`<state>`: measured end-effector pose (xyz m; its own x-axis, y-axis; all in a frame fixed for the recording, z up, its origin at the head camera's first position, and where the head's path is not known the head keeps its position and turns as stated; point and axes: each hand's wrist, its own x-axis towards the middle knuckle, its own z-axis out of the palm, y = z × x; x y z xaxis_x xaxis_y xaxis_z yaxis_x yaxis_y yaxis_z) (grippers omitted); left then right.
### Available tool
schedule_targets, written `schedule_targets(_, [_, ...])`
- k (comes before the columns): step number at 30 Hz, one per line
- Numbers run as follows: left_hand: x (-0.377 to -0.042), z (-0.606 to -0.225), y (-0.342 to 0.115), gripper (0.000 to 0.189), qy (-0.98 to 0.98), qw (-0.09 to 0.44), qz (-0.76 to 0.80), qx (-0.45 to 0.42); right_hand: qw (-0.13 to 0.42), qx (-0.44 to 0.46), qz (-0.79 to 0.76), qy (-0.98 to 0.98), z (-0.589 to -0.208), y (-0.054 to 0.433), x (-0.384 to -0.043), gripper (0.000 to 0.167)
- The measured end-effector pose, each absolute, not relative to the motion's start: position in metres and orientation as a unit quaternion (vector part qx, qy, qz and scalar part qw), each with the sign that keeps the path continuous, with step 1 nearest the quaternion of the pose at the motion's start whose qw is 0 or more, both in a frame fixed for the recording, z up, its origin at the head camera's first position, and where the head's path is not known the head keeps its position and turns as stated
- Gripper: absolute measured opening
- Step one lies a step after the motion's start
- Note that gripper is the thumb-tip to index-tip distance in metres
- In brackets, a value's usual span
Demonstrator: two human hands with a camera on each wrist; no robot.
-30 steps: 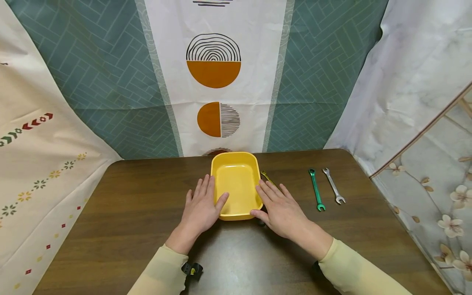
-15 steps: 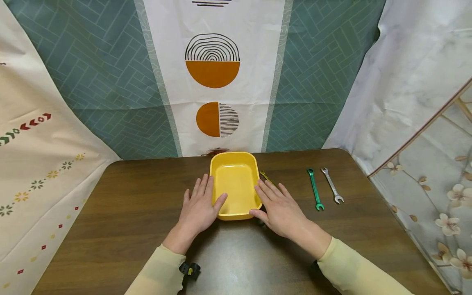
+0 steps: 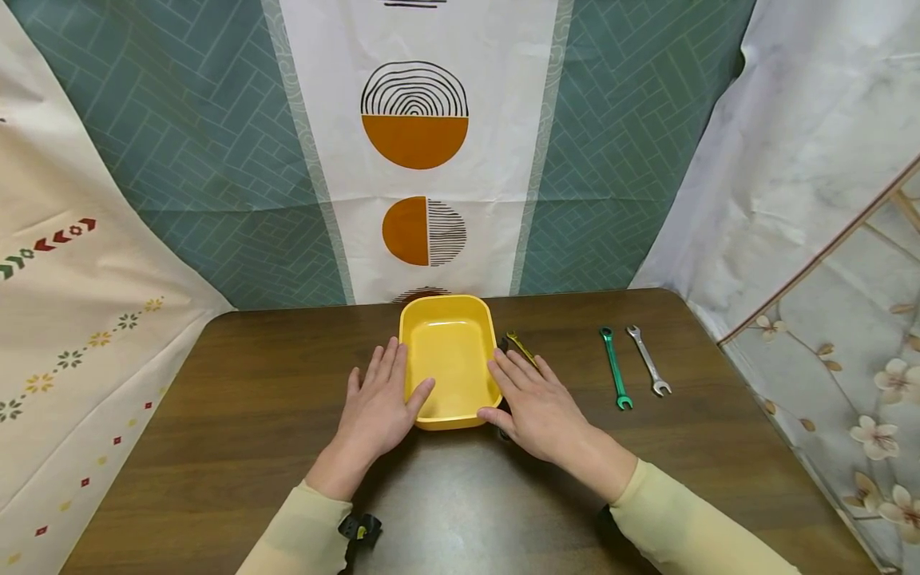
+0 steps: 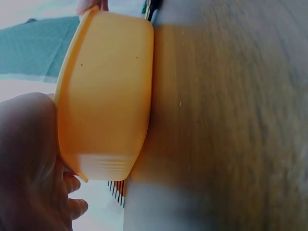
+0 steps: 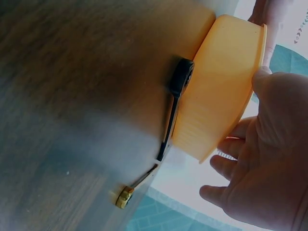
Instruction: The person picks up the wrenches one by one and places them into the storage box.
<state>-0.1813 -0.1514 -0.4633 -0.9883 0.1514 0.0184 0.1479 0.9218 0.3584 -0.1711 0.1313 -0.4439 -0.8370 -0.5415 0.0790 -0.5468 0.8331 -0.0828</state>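
A yellow rectangular tray (image 3: 451, 363) stands on the wooden table, with nothing in it. My left hand (image 3: 377, 411) lies flat against its left side, fingers straight, thumb over the rim. From the other side, my right hand (image 3: 539, 415) touches the right rim with outstretched fingertips, its thumb at the near corner. Close along the tray's right wall lies a black wrench (image 5: 179, 79), mostly hidden under my right hand in the head view. A gold wrench (image 3: 519, 343) lies just right of it, its near part covered by that hand.
Farther right on the table (image 3: 287, 399) lie a green wrench (image 3: 615, 369) and a silver wrench (image 3: 649, 361), roughly side by side. A patterned cloth (image 3: 431, 231) hangs behind the table's back edge, and more cloth hangs along both sides.
The tray has slid slightly to the left, with both hands moving along with it. More of the black and gold wrenches shows at its right. The green and silver wrenches have stayed put.
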Motion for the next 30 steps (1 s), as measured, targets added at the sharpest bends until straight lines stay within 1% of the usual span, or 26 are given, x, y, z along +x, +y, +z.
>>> schedule_targets(17, [-0.179,-0.464,-0.169,0.099,0.981,-0.001,0.18,0.075,0.03,0.288,0.048,-0.956,-0.445,0.115,-0.172,0.086])
schedule_targets(30, [-0.178,-0.465,-0.178,0.098,0.981,-0.016,0.179,0.078,0.029,0.285,0.039,-0.957,-0.446,0.106,-0.173,0.087])
